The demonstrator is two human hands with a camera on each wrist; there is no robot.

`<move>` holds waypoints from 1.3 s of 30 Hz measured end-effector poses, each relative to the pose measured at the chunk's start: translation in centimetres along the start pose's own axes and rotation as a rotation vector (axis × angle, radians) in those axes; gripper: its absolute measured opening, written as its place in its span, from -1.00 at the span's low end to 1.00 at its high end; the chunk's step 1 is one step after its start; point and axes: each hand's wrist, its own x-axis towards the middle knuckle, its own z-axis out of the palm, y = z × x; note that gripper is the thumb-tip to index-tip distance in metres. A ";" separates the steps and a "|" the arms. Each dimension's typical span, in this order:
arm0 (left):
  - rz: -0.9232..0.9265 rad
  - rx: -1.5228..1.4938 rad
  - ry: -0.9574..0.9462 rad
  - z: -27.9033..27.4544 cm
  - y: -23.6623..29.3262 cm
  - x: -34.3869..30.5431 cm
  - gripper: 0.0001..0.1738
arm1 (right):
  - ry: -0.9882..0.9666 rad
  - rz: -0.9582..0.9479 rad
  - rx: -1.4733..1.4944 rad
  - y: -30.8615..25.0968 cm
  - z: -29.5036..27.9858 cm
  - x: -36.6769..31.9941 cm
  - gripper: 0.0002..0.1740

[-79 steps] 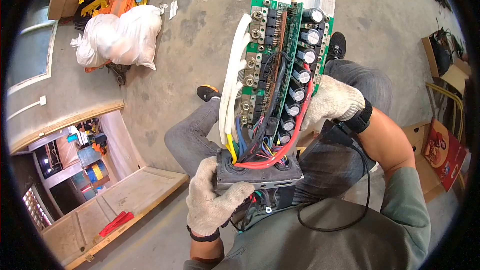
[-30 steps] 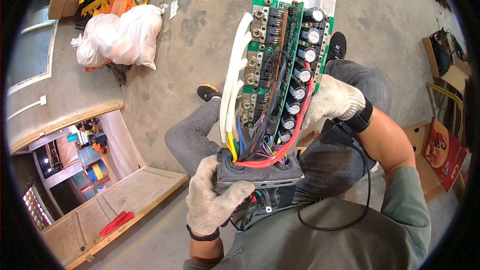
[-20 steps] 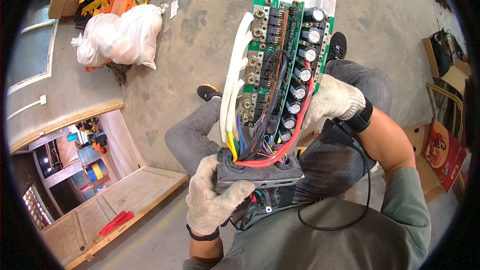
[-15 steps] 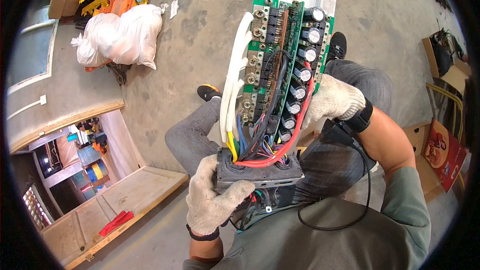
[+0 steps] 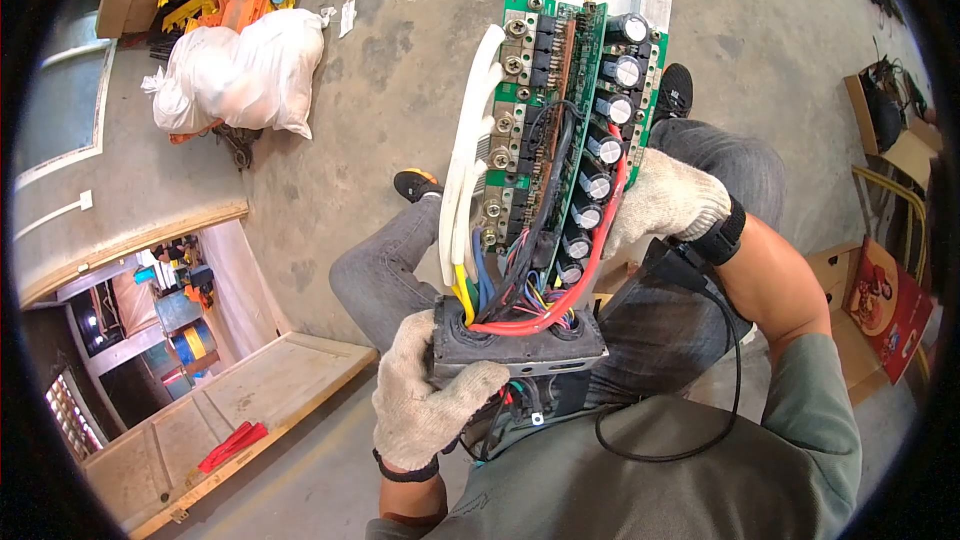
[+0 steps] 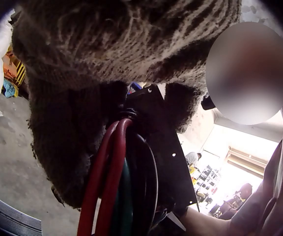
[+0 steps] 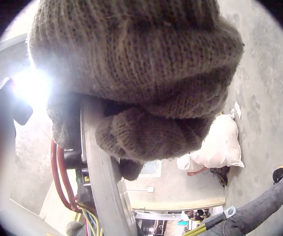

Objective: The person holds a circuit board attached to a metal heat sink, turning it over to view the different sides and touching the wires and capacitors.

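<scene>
Both hands wear knitted work gloves and hold up a circuit board assembly (image 5: 592,70) over the lap. Screws line its left side, and a row of round capacitors (image 5: 622,73) runs down its right. Beneath the boards, a pale metal heatsink (image 5: 655,8) sticks out at the far end. My left hand (image 5: 415,400) grips the left end of a black end plate (image 5: 500,352), through which thick red cables (image 6: 100,172) and thinner wires pass. The right hand (image 5: 670,200) grips the heatsink's side edge, fingers curled round it in the right wrist view. White-sleeved cables (image 5: 465,160) hang along the left.
A black cord (image 5: 737,380) loops beside the right thigh. Open cardboard boxes (image 5: 870,130) and a red printed box (image 5: 885,305) stand at right. White sacks (image 5: 240,75) lie at upper left. A wooden door (image 5: 230,430) with a red item (image 5: 232,447) on it is at lower left.
</scene>
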 end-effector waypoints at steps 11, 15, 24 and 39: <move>0.015 0.042 0.014 0.1 -0.2 0.0 -0.40 | -0.029 -0.053 0.104 0.8 -0.3 0.0 -0.24; 0.011 0.035 0.015 0.1 0.0 0.1 -0.41 | -0.043 0.026 -0.072 -0.2 -0.4 -0.2 -0.24; 0.006 0.027 0.022 0.1 -0.4 0.1 -0.38 | -0.034 -0.136 -0.098 1.4 -0.5 0.3 -0.24; 0.016 0.025 0.014 0.1 -0.6 0.1 -0.38 | -0.046 0.004 0.030 0.1 -0.2 -0.1 -0.30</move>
